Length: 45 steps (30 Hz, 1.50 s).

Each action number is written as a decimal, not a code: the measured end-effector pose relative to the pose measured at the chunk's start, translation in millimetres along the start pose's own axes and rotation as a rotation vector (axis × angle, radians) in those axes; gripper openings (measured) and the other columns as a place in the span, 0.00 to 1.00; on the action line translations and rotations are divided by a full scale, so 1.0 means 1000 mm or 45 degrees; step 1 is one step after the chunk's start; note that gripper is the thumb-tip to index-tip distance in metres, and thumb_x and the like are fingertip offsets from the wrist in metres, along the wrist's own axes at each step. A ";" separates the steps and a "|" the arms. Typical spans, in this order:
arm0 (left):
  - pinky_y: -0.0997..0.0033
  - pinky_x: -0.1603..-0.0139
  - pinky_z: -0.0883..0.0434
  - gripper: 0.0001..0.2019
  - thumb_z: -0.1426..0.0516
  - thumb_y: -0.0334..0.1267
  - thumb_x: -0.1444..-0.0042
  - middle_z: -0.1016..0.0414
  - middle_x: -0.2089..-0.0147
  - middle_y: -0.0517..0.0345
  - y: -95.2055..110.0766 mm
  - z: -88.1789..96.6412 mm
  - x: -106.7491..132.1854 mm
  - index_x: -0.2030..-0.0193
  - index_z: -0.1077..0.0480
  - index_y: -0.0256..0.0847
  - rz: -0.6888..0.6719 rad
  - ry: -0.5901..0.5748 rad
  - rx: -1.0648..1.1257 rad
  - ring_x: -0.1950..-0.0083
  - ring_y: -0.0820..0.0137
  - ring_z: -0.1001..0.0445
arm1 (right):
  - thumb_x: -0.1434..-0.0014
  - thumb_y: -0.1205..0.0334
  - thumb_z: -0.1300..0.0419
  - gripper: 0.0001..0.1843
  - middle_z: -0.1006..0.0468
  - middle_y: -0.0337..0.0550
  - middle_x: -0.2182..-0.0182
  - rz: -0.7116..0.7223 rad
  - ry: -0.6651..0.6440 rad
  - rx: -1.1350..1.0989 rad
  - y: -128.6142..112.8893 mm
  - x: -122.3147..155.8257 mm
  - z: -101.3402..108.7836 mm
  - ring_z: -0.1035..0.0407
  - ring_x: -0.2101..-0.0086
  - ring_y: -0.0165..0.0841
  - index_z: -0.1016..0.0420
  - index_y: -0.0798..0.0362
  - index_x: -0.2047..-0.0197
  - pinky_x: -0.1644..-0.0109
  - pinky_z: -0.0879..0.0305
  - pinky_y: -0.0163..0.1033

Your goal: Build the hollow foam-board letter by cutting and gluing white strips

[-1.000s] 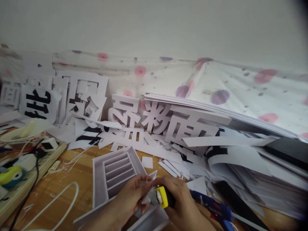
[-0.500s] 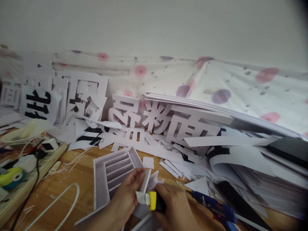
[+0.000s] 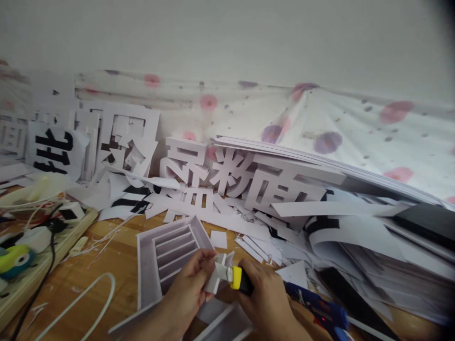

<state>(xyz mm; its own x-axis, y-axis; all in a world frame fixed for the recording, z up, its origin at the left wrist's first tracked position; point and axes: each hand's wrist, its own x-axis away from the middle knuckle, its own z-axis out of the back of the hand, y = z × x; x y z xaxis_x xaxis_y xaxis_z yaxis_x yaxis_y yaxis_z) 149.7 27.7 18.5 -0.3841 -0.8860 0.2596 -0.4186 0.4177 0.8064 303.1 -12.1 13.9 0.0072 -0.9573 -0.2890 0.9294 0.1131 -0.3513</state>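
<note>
Wall (image 3: 227,38): plain pale grey, across the top of the frame.
Spotted sheeting (image 3: 355,118): pink and purple blotches, hung along the wall's foot, probably to keep it clean.
Worktop (image 3: 121,241): wood-grained, bare at lower left, strewn with white offcuts through the middle and right.
Boards (image 3: 302,158): stacked right of centre, sloping down to the right, apparently leaned back to save room.
Cut-out characters (image 3: 295,169): stood on edge mid-frame in front of the sheeting, which seems to free the near worktop.
Hollow character shell (image 3: 146,270): lower middle, lying hollow side up, so its slatted inside is easy to reach; whether the walls below the hands belong to it, I cannot tell.
Power strip (image 3: 17,296): lower left edge, crowded with plugs.
Hands: near each other, lower middle; the left hand (image 3: 194,279) pinches, the right hand (image 3: 265,293) wraps a handle.
Glue gun (image 3: 320,305): lower right, red light lit, front hidden behind the right hand; presumably parked there for quick reach.
Utility knife (image 3: 236,278): in the right hand, blade pointing left across the white piece; contact is unclear.
White piece (image 3: 212,282): between the left thumb and fingers, tilted above the worktop, likely pinched so it stays steady against the blade.
</note>
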 end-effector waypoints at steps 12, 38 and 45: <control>0.80 0.79 0.46 0.21 0.32 0.49 0.61 0.33 0.78 0.69 0.000 -0.001 0.000 0.65 0.30 0.40 0.003 -0.037 -0.016 0.79 0.81 0.40 | 0.60 0.69 0.43 0.08 0.24 0.39 0.75 0.105 0.047 -0.001 0.001 0.001 -0.007 0.30 0.71 0.37 0.34 0.50 0.72 0.69 0.46 0.36; 0.80 0.79 0.47 0.22 0.33 0.53 0.62 0.31 0.76 0.68 -0.006 0.005 -0.003 0.64 0.30 0.42 -0.031 0.024 -0.088 0.79 0.80 0.39 | 0.59 0.68 0.43 0.08 0.24 0.39 0.75 0.152 0.029 -0.012 0.000 -0.001 -0.004 0.30 0.72 0.36 0.35 0.50 0.72 0.69 0.46 0.35; 0.78 0.69 0.38 0.19 0.34 0.51 0.58 0.26 0.69 0.64 0.003 0.002 0.004 0.64 0.30 0.43 0.051 0.007 -0.108 0.67 0.75 0.30 | 0.58 0.70 0.45 0.11 0.24 0.40 0.75 0.012 0.141 0.049 0.010 -0.005 -0.009 0.29 0.72 0.38 0.32 0.50 0.68 0.70 0.46 0.36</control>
<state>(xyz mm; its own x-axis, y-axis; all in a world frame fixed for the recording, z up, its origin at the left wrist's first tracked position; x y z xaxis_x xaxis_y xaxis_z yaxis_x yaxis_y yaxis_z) 145.7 25.9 20.5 -0.3943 -0.8702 0.2955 -0.3317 0.4347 0.8373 309.6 -4.0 4.0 -0.0231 -0.9208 -0.3894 0.9429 0.1094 -0.3146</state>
